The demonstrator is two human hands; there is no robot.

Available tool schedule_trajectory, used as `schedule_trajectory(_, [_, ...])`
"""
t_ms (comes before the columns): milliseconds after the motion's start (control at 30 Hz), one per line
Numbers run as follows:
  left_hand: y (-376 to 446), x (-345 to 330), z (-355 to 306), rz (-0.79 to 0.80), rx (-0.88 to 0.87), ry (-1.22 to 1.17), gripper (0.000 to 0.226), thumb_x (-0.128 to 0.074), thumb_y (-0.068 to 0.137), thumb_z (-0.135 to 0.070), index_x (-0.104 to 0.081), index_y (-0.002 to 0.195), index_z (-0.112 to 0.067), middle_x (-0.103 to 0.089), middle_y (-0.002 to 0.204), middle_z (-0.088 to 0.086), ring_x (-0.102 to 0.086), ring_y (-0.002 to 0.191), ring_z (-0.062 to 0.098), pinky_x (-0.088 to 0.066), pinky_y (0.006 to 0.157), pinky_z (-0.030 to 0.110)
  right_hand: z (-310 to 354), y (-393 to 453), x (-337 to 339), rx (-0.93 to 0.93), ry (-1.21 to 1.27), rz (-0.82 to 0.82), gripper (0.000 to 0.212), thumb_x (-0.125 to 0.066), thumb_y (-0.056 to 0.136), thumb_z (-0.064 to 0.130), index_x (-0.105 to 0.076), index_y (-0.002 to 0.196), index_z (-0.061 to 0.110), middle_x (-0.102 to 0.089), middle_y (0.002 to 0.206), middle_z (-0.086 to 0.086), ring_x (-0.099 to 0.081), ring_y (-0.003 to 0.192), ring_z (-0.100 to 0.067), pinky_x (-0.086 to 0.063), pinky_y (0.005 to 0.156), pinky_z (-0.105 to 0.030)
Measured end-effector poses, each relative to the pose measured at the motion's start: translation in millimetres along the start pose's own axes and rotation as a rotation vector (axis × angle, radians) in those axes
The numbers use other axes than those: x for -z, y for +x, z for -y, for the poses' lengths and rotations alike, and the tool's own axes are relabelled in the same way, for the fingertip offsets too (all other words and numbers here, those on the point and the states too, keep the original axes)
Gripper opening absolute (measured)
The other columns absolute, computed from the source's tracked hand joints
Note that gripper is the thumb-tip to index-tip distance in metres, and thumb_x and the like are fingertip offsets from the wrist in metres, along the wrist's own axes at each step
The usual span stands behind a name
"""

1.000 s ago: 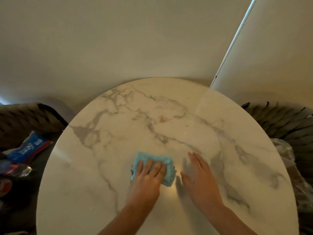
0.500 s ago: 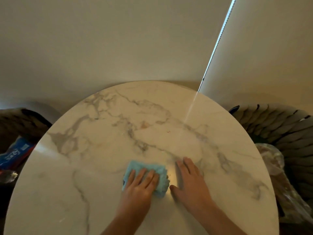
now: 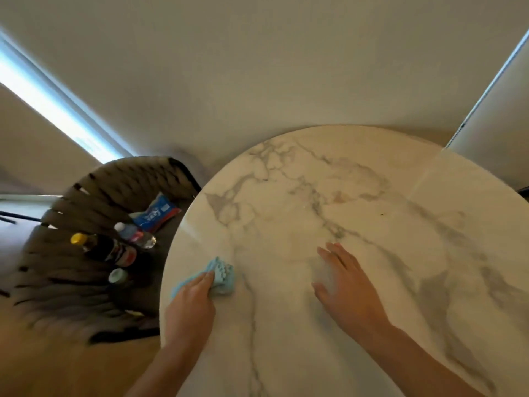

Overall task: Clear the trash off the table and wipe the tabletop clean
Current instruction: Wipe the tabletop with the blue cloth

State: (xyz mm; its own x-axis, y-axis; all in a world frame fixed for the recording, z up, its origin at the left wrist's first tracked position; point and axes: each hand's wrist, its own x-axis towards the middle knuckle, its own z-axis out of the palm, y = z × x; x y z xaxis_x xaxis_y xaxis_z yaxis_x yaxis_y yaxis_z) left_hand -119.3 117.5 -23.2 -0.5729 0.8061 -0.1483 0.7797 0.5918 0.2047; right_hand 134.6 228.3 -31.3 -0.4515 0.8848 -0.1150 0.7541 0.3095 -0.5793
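Left hand [image 3: 191,303] presses blue cloth [image 3: 219,275] on marble tabletop [image 3: 357,219] (right hand [image 3: 347,287] flat).

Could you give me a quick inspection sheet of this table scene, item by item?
Surface: round marble table, one small dark speck left.
Job's things: blue cloth near the left edge.
Clutter: bottles and a blue packet on the chair beside the table.
Hands: left hand presses the cloth; right hand flat on the table.
Cables: nothing seen.
Surroundings: plain wall, bright strip at left.
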Motion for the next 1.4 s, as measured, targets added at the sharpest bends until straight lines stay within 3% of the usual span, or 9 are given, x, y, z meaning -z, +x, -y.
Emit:
schedule_trajectory(233, [-20, -26, 6, 0.045, -0.079, 0.022, 0.055, -0.045, 0.095, -0.012, -0.034, 0.148, -0.026, -0.037, 0.151, -0.007, -0.032, 0.141, 0.017, -0.033, 0.113, 0.032, 96, 6, -61, 0.344, 0.118, 0.208, 0.048, -0.047, 0.096, 0.032, -0.041, 0.144, 0.026, -0.034, 0.151, 0.01, -0.026, 0.139, -0.003, -0.012, 0.105, -0.006])
schedule_trajectory(400, [-32, -43, 26, 0.128, -0.254, 0.084, 0.055, -0.07, 0.084, -0.023, -0.052, 0.136, -0.021, -0.056, 0.137, -0.001, -0.052, 0.127, 0.022, -0.045, 0.103, 0.042, 120, 4, -90, 0.389, 0.192, 0.348, 0.043, -0.04, 0.099, 0.023, -0.046, 0.142, 0.022, -0.042, 0.147, 0.007, -0.033, 0.136, -0.003, -0.017, 0.108, -0.007])
schedule_trajectory(600, [-38, -38, 25, -0.064, -0.271, 0.005, 0.058, -0.09, 0.057, -0.012, -0.072, 0.112, -0.019, -0.071, 0.113, -0.002, -0.067, 0.105, 0.024, -0.055, 0.085, 0.043, 101, -21, -106, 0.325, 0.254, 0.341, 0.047, -0.039, 0.1, 0.019, -0.039, 0.146, 0.028, -0.032, 0.152, 0.018, -0.025, 0.138, 0.009, -0.019, 0.117, -0.017])
schedule_trajectory(867, [-23, -20, 32, 0.046, -0.304, -0.043, 0.052, -0.039, 0.097, -0.01, -0.038, 0.146, -0.027, -0.04, 0.149, -0.008, -0.036, 0.14, 0.021, -0.034, 0.112, 0.039, 75, -34, -80, 0.375, 0.12, 0.16, 0.04, -0.046, 0.088, 0.033, -0.054, 0.127, 0.029, -0.058, 0.112, 0.015, -0.051, 0.104, -0.003, -0.032, 0.101, -0.009])
schedule_trajectory(933, [-4, -7, 36, -0.081, -0.291, -0.033, 0.053, -0.04, 0.094, -0.006, -0.043, 0.143, -0.026, -0.047, 0.145, -0.005, -0.044, 0.134, 0.024, -0.039, 0.106, 0.04, 57, -35, -62, 0.324, 0.041, 0.067, 0.041, -0.058, 0.082, 0.027, -0.056, 0.123, 0.027, -0.058, 0.108, 0.012, -0.05, 0.1, -0.007, -0.029, 0.094, -0.003])
schedule_trajectory(1100, [26, -9, 34, -0.014, -0.097, 0.052, 0.05, -0.04, 0.097, -0.012, -0.036, 0.146, -0.022, -0.043, 0.147, -0.002, -0.042, 0.133, 0.024, -0.044, 0.102, 0.041, 19, -41, -22, -0.011, -0.187, 0.075, 0.057, -0.071, 0.082, 0.025, -0.049, 0.135, 0.023, -0.05, 0.126, 0.005, -0.047, 0.114, -0.019, -0.042, 0.092, -0.029])
schedule_trajectory(1167, [-3, -23, 20, 0.021, -0.181, 0.08, 0.05, -0.048, 0.095, -0.013, -0.04, 0.144, -0.018, -0.047, 0.145, 0.0, -0.047, 0.131, 0.025, -0.048, 0.1, 0.039, 11, -43, -15, -0.1, -0.213, 0.079, 0.063, -0.069, 0.082, 0.03, -0.043, 0.139, 0.024, -0.046, 0.132, 0.004, -0.043, 0.118, -0.019, -0.042, 0.097, -0.033])
schedule_trajectory(1267, [-59, -34, 21, 0.067, -0.43, 0.063, 0.054, -0.077, 0.07, -0.012, -0.065, 0.122, -0.016, -0.068, 0.12, 0.002, -0.067, 0.105, 0.027, -0.059, 0.074, 0.037, 3, -47, -9, -0.164, -0.229, 0.076, 0.07, -0.069, 0.08, 0.034, -0.038, 0.142, 0.024, -0.041, 0.136, 0.005, -0.039, 0.124, -0.019, -0.04, 0.101, -0.035])
schedule_trajectory(1400, [-48, -21, 49, 0.06, -0.376, 0.138, 0.05, -0.054, 0.07, -0.005, -0.071, 0.113, -0.022, -0.074, 0.104, -0.002, -0.072, 0.087, 0.021, -0.057, 0.057, 0.032, -7, -54, -2, -0.183, -0.183, -0.008, 0.076, -0.075, 0.076, 0.029, -0.04, 0.142, 0.019, -0.043, 0.137, 0.0, -0.04, 0.126, -0.023, -0.04, 0.104, -0.039])
